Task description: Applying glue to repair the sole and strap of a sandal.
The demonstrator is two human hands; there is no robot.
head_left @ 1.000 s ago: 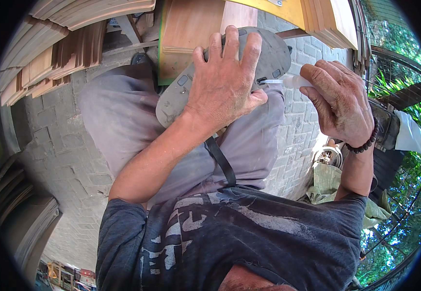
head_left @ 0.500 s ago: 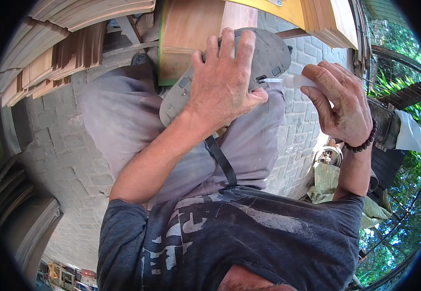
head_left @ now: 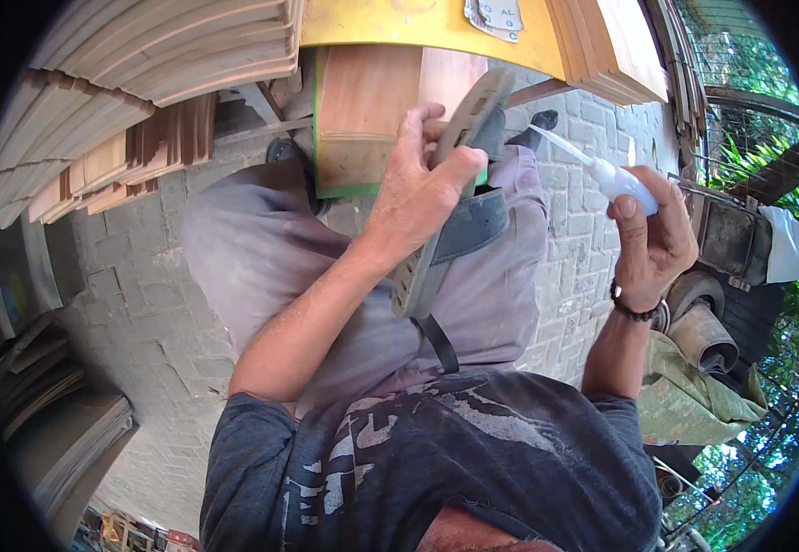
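Over my lap a grey strapped sandal (head_left: pixel 433 267) is held on edge, tilted, by my left hand (head_left: pixel 425 184). Its sole faces left and its dark straps hang on the right side. My fingers and thumb close around the sole's edge near the middle. To the right, my right hand (head_left: pixel 653 230) grips a small white squeeze bottle (head_left: pixel 622 182) with a long thin nozzle. The nozzle points up and left, apart from the sandal. Whether anything comes out of the tip cannot be made out.
Ahead is a yellow board (head_left: pixel 399 26) with a torn paper piece (head_left: pixel 493 17) on it, above a wooden panel (head_left: pixel 367 92). Curved wood pieces (head_left: pixel 174 46) are stacked at the left. A green sack (head_left: pixel 694 391) and a metal can (head_left: pixel 701 336) lie at the right on paving.
The sandal has turned from sole up to standing on edge, showing its straps. My right hand has drawn the bottle away from the sole, its nozzle now pointing upward.
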